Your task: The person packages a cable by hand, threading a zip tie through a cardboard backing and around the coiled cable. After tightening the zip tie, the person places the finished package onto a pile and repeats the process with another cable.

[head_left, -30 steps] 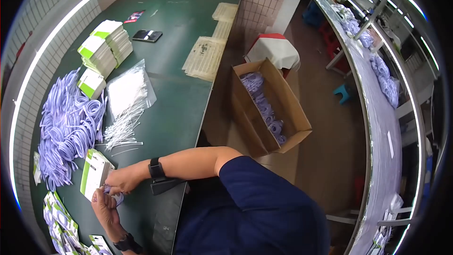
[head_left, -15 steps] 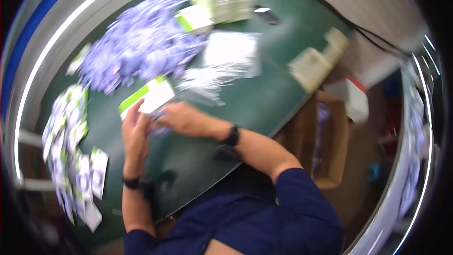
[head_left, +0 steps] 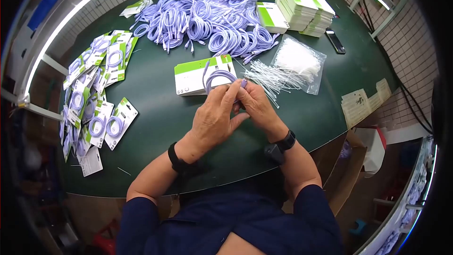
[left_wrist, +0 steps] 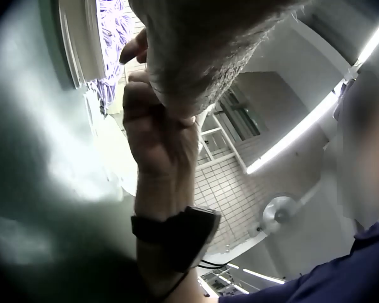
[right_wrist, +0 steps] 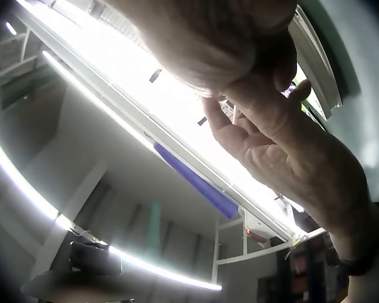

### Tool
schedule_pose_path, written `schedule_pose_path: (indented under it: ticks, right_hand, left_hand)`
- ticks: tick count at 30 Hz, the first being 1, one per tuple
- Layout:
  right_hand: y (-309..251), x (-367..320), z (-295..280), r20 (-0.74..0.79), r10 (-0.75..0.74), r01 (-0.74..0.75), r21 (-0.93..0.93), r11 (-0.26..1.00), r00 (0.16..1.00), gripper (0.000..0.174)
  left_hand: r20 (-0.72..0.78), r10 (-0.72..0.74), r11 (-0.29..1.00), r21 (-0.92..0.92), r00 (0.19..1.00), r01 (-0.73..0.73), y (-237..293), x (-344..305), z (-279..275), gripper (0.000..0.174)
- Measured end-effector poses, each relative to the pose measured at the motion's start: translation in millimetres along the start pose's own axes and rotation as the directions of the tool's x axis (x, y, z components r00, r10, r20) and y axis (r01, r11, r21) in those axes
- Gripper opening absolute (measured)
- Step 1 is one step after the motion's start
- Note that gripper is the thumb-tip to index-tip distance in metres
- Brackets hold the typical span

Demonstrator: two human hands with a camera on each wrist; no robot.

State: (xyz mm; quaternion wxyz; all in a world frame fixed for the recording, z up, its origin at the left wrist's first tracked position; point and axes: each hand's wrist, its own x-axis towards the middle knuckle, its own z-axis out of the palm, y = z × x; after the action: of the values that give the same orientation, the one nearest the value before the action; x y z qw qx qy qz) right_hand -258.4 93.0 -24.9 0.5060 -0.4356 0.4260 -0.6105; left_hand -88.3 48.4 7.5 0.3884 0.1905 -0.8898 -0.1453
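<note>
In the head view a coiled lilac cable (head_left: 218,76) is held up in front of a stack of white and green cards (head_left: 187,78). My left hand (head_left: 210,118) pinches the coil at its near side, index finger and thumb bent. Close against it, my right hand (head_left: 261,109) pinches the same part of the cable with its fingertips. A lilac cable end shows between the two hands' fingertips. The fingers hide the near part of the coil. Both wrist views show mostly the hands from below, with the cable largely hidden.
A big heap of lilac cables (head_left: 207,12) lies at the back. White ties (head_left: 269,79) spill by a clear bag (head_left: 298,61) on the right. Carded cables (head_left: 96,80) are piled at left. Stacked card packs (head_left: 304,9) and a phone (head_left: 335,41) stand back right.
The head view has swung round, so the table now lies straight ahead. Both hands have come together at the coil, which now shows in front of the card stack.
</note>
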Motion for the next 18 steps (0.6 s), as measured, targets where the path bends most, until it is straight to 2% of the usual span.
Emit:
schedule_pose_path:
  ticks: [4,6,10,13,14,16,18]
  right_hand:
    - [-7,-1,4,0.029,0.046,-0.043,-0.102,0.994,0.999,0.023]
    - [-14,-3,9,0.014,0.033,-0.031,-0.093,0.995,0.999,0.023]
    - [-20,-5,14,-0.015,-0.019,0.018,-0.088,0.996,1.000,0.031]
    - [-20,-4,12,-0.005,-0.038,0.038,-0.090,0.995,0.999,0.041]
    - [-21,-4,11,0.019,0.034,-0.035,0.014,0.999,0.999,0.045]
    - [-21,-4,9,0.082,0.165,-0.179,0.216,0.960,0.983,0.053]
    - [-22,-3,8,0.109,0.186,-0.207,0.244,0.947,0.977,0.055]
  left_hand:
    - [0.063,-0.012,0.999,-0.031,0.998,0.014,-11,-9,-10,0.079]
    - [0.097,-0.025,0.999,-0.032,0.995,0.029,-15,-16,-14,0.079]
    - [0.071,-0.008,0.997,-0.070,0.997,0.013,-24,-26,-12,0.067]
    - [-0.041,0.181,0.974,-0.131,0.983,-0.185,-30,-23,-14,0.052]
    - [-0.043,0.173,0.975,-0.133,0.984,-0.177,-31,-24,-14,0.052]
    - [-0.062,0.163,0.952,-0.252,0.985,-0.174,-35,-24,-16,0.041]
    - [-0.071,0.158,0.934,-0.313,0.985,-0.172,-35,-24,-21,0.035]
